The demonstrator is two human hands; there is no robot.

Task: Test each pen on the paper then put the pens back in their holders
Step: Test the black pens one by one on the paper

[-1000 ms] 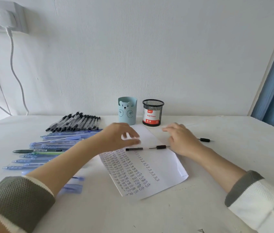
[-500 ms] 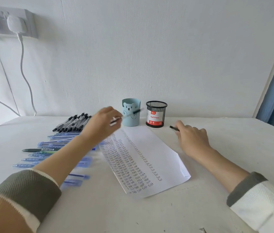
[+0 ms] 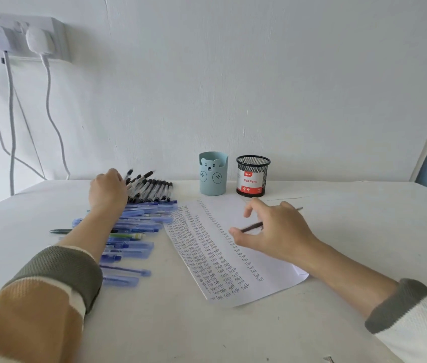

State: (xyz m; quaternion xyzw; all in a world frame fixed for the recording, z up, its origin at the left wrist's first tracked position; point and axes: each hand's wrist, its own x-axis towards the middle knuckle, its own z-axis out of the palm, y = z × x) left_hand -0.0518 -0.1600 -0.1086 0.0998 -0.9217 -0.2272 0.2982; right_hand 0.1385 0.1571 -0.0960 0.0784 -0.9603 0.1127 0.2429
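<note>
Diagonal pen (image 3: 253, 226) — tip seemingly upper-right

At centre stand one blue bear cup (image 3: 212, 176) and one black mesh cup (image 3: 253, 179), two holders in all. Below them are one sheet of paper (image 3: 207, 260) and one dark pen (image 3: 253, 226). At left lie roughly ten black-capped pens (image 3: 154, 191); the blue pens (image 3: 139, 221) overlap past counting.

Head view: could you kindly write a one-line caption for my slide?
The left hand is at the black pens; the right hand holds a pen over the paper.
</note>
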